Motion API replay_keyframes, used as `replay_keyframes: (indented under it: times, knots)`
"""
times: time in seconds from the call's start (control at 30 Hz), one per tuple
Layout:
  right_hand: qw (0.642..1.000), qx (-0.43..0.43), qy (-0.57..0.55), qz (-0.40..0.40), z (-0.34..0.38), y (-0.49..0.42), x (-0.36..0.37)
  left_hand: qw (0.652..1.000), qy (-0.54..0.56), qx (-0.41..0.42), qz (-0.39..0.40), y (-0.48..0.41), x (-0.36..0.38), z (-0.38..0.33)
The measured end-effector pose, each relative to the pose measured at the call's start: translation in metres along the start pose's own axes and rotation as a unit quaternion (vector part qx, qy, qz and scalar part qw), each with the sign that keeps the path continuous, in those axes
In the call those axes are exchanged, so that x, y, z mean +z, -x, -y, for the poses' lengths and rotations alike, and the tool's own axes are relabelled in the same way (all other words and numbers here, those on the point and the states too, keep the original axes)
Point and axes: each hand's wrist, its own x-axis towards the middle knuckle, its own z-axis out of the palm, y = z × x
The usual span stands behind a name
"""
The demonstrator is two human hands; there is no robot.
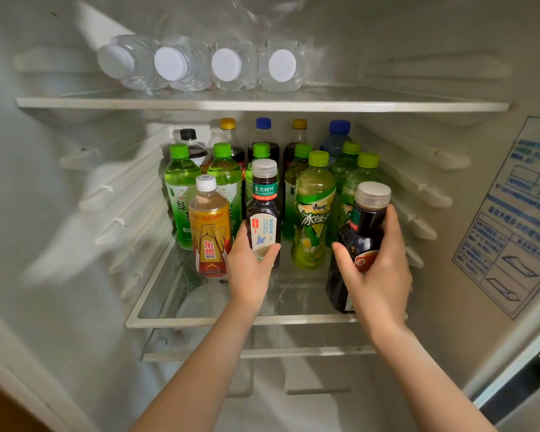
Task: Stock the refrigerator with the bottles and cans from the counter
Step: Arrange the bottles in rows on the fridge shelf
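Since the left hand (250, 272) was curled round a dark tea bottle with a grey cap and teal label (264, 210) and the right hand (379, 272) round a tilted dark-brown grey-capped bottle (363, 232) near the front of the clear glass shelf (206, 321), I figured one could've tipped off the rim or clipped the yellow-labelled energy drink bottle (209, 232). That shelf was packed inside a white fridge, and clear water bottles (181, 67) lay on the shelf above.

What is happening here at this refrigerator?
A person is stocking an open refrigerator. The left hand holds an upright dark tea bottle in the front row of the middle shelf, beside an orange-labelled bottle. The right hand has its grip on another dark bottle, tilted, near the shelf's right front. Green-capped bottles and darker ones stand behind; four water bottles lie on the shelf above.
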Motion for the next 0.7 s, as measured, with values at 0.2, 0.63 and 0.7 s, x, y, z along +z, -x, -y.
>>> replay_keyframes:
  times: [0.2, 0.63, 0.7]
  knots:
    - [1.000, 0.006, -0.004, 0.007, -0.002, 0.000, -0.002, 1.000, 0.009, -0.001, 0.027, 0.003, -0.002, -0.001]
    - [1.000, 0.011, -0.011, -0.011, 0.005, 0.001, 0.003, 0.978, -0.083, 0.072, -0.175, -0.007, -0.062, 0.023]
    - [1.000, 0.012, -0.021, -0.018, 0.010, 0.003, 0.008, 0.987, -0.087, 0.054, -0.124, -0.011, -0.062, 0.031]
